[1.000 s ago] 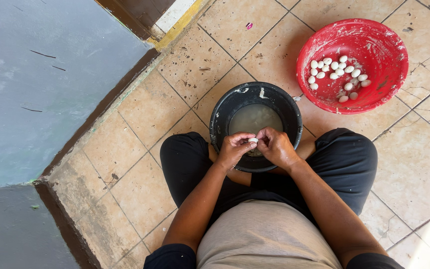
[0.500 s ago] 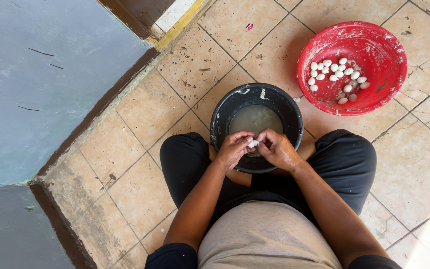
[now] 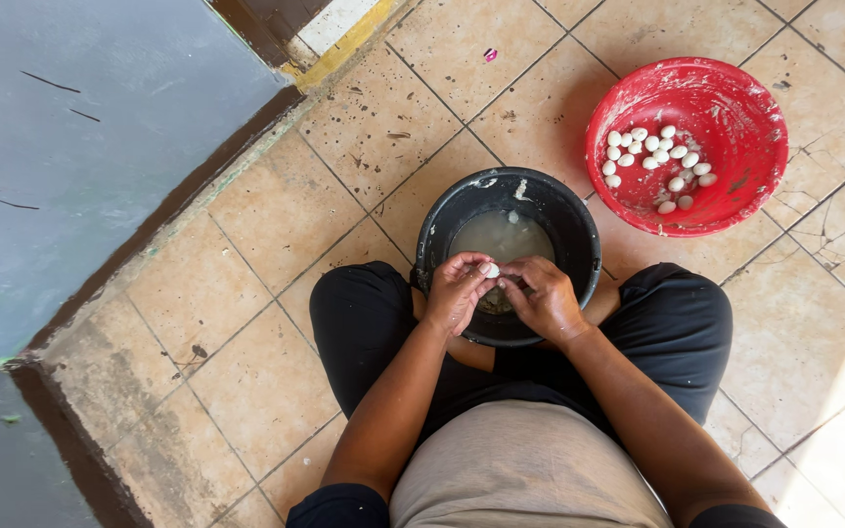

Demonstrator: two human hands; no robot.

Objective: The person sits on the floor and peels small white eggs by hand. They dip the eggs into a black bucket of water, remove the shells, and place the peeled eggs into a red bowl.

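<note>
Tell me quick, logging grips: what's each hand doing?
Left hand: pinched on the small white egg.
Right hand: fingertips closed at that egg.

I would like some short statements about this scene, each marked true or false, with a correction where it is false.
1. Both hands, the left hand and the right hand, meet over the black bucket. True.
2. The small white egg lies on the tiled floor. False: it is held between the fingertips of both hands, above the bucket.
3. The red basin holds a cluster of small white eggs. True.
4. The black bucket is dry inside. False: cloudy liquid shows in it.
5. The red basin stands between the person's knees. False: the black bucket stands there; the basin is farther off, on the person's right.
</note>
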